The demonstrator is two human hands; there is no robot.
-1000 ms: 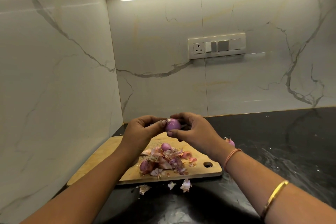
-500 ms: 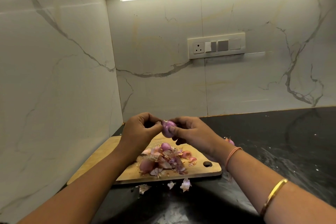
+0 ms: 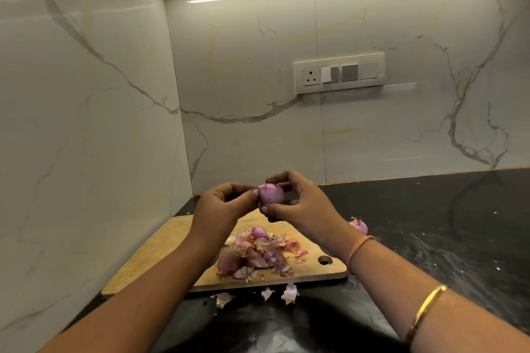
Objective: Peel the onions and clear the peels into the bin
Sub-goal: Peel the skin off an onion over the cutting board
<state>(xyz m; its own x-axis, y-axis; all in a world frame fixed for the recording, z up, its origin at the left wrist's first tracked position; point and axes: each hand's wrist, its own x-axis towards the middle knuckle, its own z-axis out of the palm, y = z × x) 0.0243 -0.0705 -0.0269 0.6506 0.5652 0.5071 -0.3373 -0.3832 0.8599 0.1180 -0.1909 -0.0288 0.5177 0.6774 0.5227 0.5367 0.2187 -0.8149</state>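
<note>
Peeling in hand; my right hand [image 3: 301, 206] grips the onion [image 3: 271, 194] above the far edge of the board [image 3: 160, 261], left hand [image 3: 223, 209] pinching its left end; peels [image 3: 258, 255] heaped mid-board; next, I reckon, tear the skin free there.

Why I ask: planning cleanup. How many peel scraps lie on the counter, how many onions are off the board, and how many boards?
Cutting board: 1
Onions off the board: 2
Peel scraps on the counter: 3
Total: 6
</note>
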